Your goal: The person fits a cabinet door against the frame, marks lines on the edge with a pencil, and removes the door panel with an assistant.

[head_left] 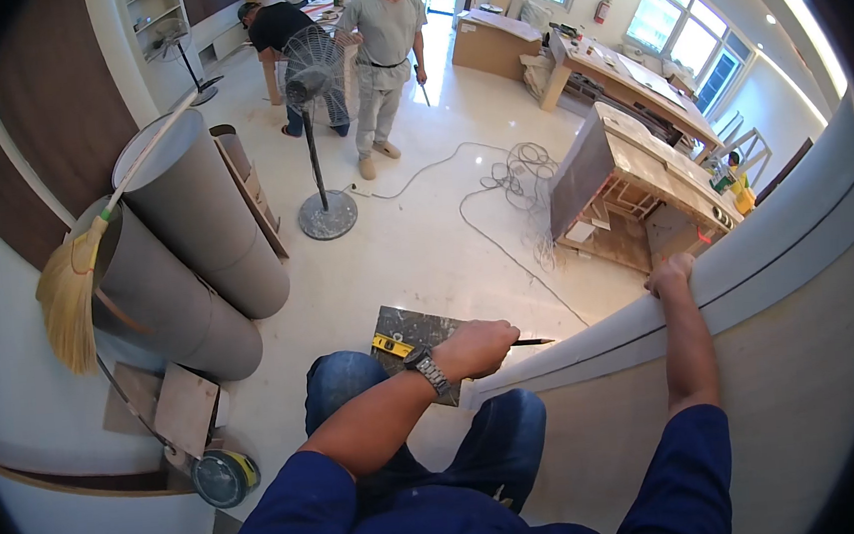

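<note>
The left hand, with a silver watch on its wrist, has its fingers closed around a thin dark stick. The stick's pointed end pokes out of the fist, close to the white panel. Below that hand, a dark board lies by the knees, with a yellow level near its left edge. The right hand rests on the panel's far edge. Its fingers bend over, but I cannot tell if they squeeze. Past that edge, a brown wooden box sits on the floor. A messy wire lies beside it. Farther back are a tall fan, a person in grey and a bent-over person in black.
</note>
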The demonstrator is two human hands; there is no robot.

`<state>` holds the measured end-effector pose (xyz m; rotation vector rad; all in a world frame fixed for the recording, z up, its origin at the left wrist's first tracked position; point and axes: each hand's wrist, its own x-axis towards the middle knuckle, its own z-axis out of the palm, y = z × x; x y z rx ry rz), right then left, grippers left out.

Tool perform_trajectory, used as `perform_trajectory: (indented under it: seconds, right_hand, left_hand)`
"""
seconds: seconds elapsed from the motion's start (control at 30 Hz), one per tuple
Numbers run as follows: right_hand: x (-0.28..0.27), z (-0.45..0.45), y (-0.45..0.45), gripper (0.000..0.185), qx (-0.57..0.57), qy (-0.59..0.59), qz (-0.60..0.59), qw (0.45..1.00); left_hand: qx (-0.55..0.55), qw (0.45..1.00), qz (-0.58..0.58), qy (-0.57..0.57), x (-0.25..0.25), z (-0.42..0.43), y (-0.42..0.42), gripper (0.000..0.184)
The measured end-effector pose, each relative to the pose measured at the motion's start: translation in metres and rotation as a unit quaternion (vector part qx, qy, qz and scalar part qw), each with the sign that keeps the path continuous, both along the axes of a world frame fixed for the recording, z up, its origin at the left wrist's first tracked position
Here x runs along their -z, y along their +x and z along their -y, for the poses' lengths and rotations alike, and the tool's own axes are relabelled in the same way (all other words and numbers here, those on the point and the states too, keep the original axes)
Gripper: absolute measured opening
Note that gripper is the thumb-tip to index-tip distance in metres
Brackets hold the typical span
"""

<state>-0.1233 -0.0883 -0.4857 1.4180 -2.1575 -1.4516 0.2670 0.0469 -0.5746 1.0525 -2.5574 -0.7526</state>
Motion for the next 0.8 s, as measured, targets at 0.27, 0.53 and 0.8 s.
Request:
perform_trajectory:
  seconds: [0.27,0.53,0.8]
  right_hand:
    - [0.004,0.001,-0.003,0.053,0.001,-0.013,-0.002,1.0]
    - [0.001,-0.001,0.002,0.049,-0.014,-0.008,-0.014,1.0]
    - [0.001,-0.004,0.004,0.048,-0.036,-0.008,-0.035,0.999]
  left_hand:
    - [-0.011,1.0,-0.006,0.012,0.0,0.001,0.002,0.013]
    - [-0.011,1.0,-0.002,0.024,0.011,0.007,-0.003,0.013]
    - [-0.012,1.0,-0.014,0.006,0.015,0.004,-0.003,0.013]
